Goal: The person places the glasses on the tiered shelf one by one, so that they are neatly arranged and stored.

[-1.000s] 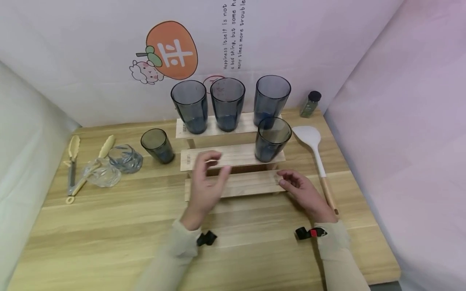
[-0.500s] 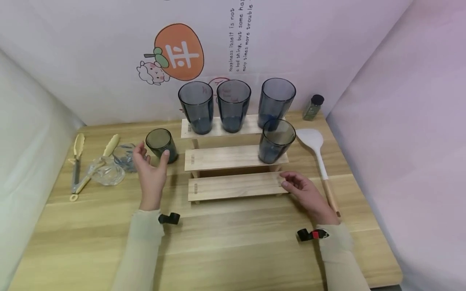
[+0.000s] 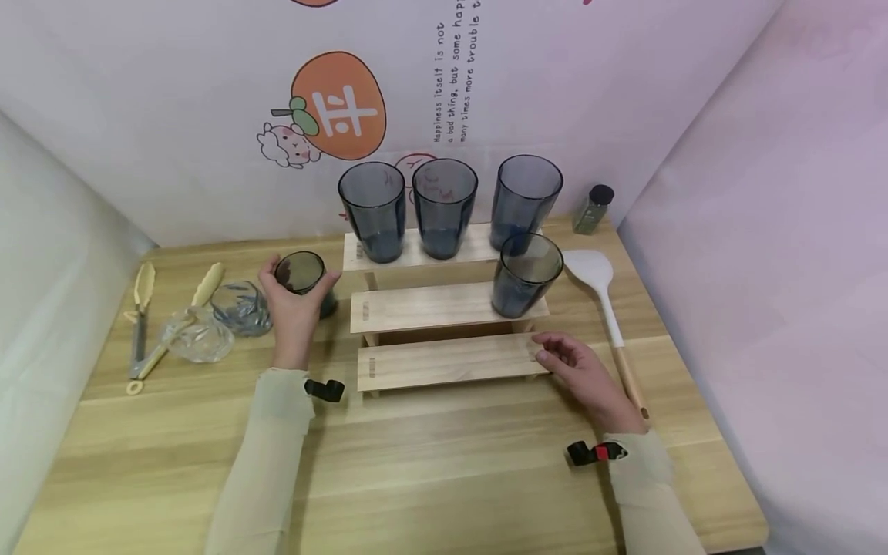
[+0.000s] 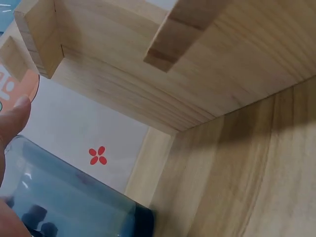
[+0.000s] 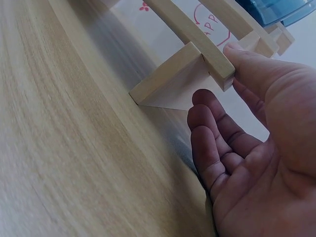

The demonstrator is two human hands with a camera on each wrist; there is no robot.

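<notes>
Two hands are at work: the left hand (image 3: 294,308) has moved onto the short dark glass (image 3: 300,274), its thumb and fingers spread wide around the sides; half a second ago it was just in front of that glass, and a second ago over the middle shelf (image 3: 426,306). Whether the fingers press the glass, I cannot tell. The right hand (image 3: 583,383) has stayed put, pinching the right end of the lowest shelf (image 3: 451,362) between thumb and index finger, the other fingers loosely bent.

The short dark glass stands on the tabletop (image 3: 444,470), left of the wooden rack, upright, mouth up, long axis vertical; fingers show dimly through its wall. Left of it, near together, are two clear glass vessels, the rear one (image 3: 240,308) and the front one (image 3: 201,337), with the tongs (image 3: 140,335) just beside them.

On the rack, a second short glass (image 3: 515,291) stands at the right of the middle shelf, and three tall glasses (image 3: 444,212) line the top shelf, all upright. Farther right are the white spatula (image 3: 605,297) and a black-capped jar (image 3: 590,214), its contents too small to tell.
</notes>
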